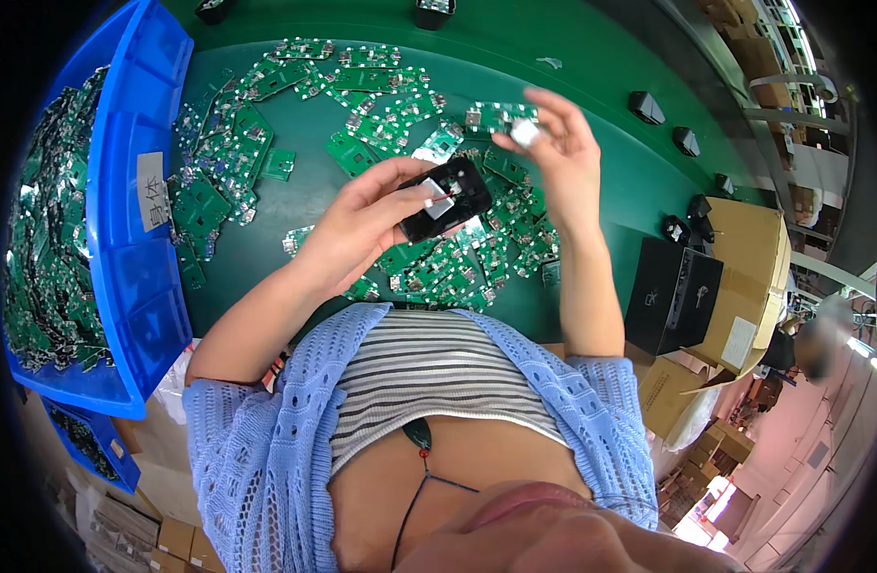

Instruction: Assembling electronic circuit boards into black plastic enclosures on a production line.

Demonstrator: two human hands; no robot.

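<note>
My left hand (357,215) is closed round a small black plastic housing (469,186), its open inner side facing up. Inside it lies a silver-white rectangular piece (437,204) under my thumb, and a small part with a bit of red sits beside it. My right hand (565,148) is raised to the right of the housing, its fingers apart. Something white covers or sits at its thumb tip; I cannot tell which. Just left of those fingertips is a green circuit board (486,116). Many more green circuit boards (443,272) lie scattered beneath and around both hands.
A blue bin (123,277) full of circuit boards stands at the left, with a smaller blue bin (90,449) below. Several small black pieces (646,108) line the green table's (295,201) far and right edges. A black box (673,296) and cardboard box (749,286) are at the right.
</note>
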